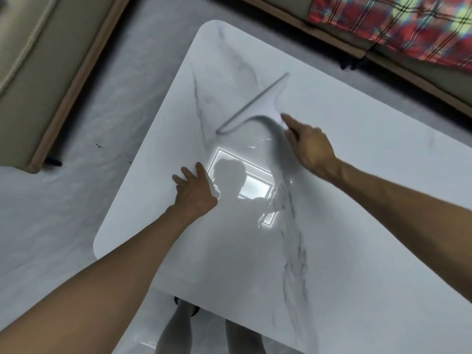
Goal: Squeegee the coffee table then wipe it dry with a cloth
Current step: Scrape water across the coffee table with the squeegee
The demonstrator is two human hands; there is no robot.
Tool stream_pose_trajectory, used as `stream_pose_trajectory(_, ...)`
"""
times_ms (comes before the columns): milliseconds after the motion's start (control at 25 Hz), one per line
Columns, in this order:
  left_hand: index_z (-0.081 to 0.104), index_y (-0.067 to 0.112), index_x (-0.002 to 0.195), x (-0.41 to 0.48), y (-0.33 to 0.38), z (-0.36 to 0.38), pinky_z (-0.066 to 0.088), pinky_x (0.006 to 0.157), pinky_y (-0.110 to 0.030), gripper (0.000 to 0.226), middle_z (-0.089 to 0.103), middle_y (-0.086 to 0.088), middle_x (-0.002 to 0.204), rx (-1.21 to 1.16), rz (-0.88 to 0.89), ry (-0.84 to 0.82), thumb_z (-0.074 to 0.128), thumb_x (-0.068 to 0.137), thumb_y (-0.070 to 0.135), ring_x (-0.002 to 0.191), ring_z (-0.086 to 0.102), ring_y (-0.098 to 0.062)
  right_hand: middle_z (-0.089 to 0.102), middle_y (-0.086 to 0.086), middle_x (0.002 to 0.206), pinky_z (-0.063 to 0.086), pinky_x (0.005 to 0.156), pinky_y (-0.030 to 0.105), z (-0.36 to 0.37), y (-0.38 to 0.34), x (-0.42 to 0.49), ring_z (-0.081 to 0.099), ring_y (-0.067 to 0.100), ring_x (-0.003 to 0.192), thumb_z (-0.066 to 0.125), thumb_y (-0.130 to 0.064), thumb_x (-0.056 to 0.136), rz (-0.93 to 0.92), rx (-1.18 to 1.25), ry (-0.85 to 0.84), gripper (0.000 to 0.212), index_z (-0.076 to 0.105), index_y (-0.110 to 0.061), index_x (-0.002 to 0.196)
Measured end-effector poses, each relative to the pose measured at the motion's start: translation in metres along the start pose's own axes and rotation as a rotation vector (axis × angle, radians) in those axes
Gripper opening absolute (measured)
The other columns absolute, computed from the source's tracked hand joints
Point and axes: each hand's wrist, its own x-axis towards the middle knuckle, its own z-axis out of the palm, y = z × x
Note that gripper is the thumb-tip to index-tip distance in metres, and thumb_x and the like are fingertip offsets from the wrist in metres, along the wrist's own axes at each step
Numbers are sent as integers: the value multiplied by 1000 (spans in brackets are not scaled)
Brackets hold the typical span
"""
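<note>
A white marble-look coffee table (357,175) fills the middle of the head view, glossy, with grey veins and a bright ceiling-light reflection. A pale squeegee (258,103) with a long grey blade lies on it toward the far end. My right hand (309,146) holds the squeegee's handle, index finger stretched along it. My left hand (196,187) rests flat on the tabletop near the left edge, fingers spread, holding nothing. No cloth is in view.
A beige sofa with a wooden frame (51,80) stands to the left of the table. Another sofa with a red plaid blanket (396,24) runs along the far right. Pale floor (76,200) surrounds the table; my legs show below its near edge.
</note>
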Motion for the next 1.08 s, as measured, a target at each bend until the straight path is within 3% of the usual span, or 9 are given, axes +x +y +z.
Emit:
stream_pose_trajectory(120, -4, 4, 151, -7, 7, -5, 18, 116, -50, 85, 0, -33, 155, -22, -51, 19, 53, 90, 23, 140, 3, -57, 72, 12, 97, 45, 74, 37, -13, 48, -80, 63, 41, 89, 34, -40, 101, 44, -56, -101, 43, 36, -44, 143)
stream_pose_trajectory(200, 15, 2, 145, -13, 15, -7, 29, 112, -48, 74, 19, -33, 149, -23, -45, 149, 55, 86, 19, 135, 20, -54, 67, 1, 77, 45, 67, 33, -33, 68, -122, 63, 33, 76, 33, -42, 101, 94, -96, -156, 43, 35, -48, 143)
stream_pose_trajectory(280, 22, 5, 140, -15, 27, -7, 29, 112, -48, 70, 21, -30, 146, 15, 32, 286, 58, 81, 17, 132, 23, -51, 60, -13, 69, 45, 68, 32, -52, 73, -130, 61, 25, 72, 33, -43, 100, 109, -56, -157, 41, 37, -48, 141)
stream_pose_trajectory(360, 8, 8, 149, -7, 48, -9, 16, 117, -51, 86, -1, -31, 154, 115, 125, 307, 63, 84, 22, 140, 7, -54, 65, -16, 80, 46, 78, 35, -66, 71, -96, 63, 29, 84, 36, -41, 101, 78, 28, -32, 40, 41, -41, 141)
stream_pose_trajectory(480, -13, 12, 152, 15, 82, -15, 4, 116, -59, 117, -20, -32, 154, 143, 111, 218, 74, 78, 39, 139, -8, -59, 69, 11, 109, 45, 94, 42, -77, 47, 5, 60, 38, 101, 35, -36, 102, 84, 65, 105, 41, 43, -28, 142)
stream_pose_trajectory(640, -16, 13, 151, 39, 93, -9, 12, 112, -65, 131, -18, -37, 151, 218, 45, 202, 79, 69, 50, 136, -5, -65, 58, 10, 92, 46, 70, 38, -71, 22, 89, 53, 32, 81, 34, -30, 98, 138, 165, 123, 33, 49, -26, 127)
stream_pose_trajectory(720, -16, 12, 151, 44, 91, -4, 19, 110, -65, 132, -14, -40, 151, 249, 49, 211, 77, 68, 54, 135, 0, -66, 60, 13, 96, 46, 71, 40, -60, 30, 79, 55, 37, 86, 33, -30, 97, 140, 83, 104, 27, 48, -32, 119)
stream_pose_trajectory(840, -17, 11, 150, 45, 91, -4, 22, 110, -64, 131, -12, -42, 150, 280, 55, 218, 76, 69, 56, 135, 2, -67, 67, 20, 107, 45, 81, 45, -45, 61, 13, 58, 46, 94, 33, -32, 101, 130, -6, 75, 41, 38, -29, 142)
stream_pose_trajectory(1080, -18, 10, 150, 45, 92, -6, 20, 110, -65, 130, -12, -43, 149, 286, 43, 192, 77, 70, 52, 134, 1, -67, 51, -10, 56, 42, 57, 31, -56, 111, -138, 53, 17, 54, 24, -45, 99, 202, -73, -141, 46, 30, -41, 145)
